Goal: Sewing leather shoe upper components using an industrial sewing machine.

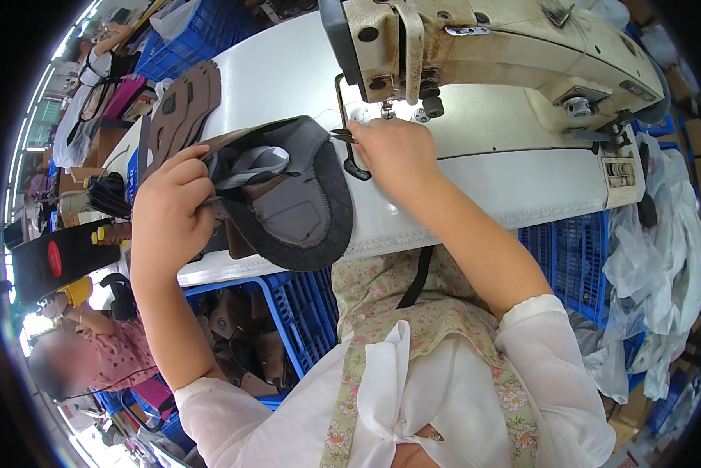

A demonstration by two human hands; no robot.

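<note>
A dark grey and brown shoe upper (288, 195) lies on the white sewing table (483, 179), its curved stitched edge hanging over the front. My left hand (171, 207) grips the upper's left side, fingers curled over the brown lining. My right hand (393, 148) rests just under the needle area of the cream sewing machine (491, 47), fingers closed on the upper's right tip beside a black wire guard. What the fingertips pinch is partly hidden.
A stack of brown shoe pieces (182, 105) sits at the table's far left. A blue crate (264, 327) with brown parts stands under the table, another blue crate (573, 253) at right beside white plastic bags (662, 257). A seated person (93, 351) works at lower left.
</note>
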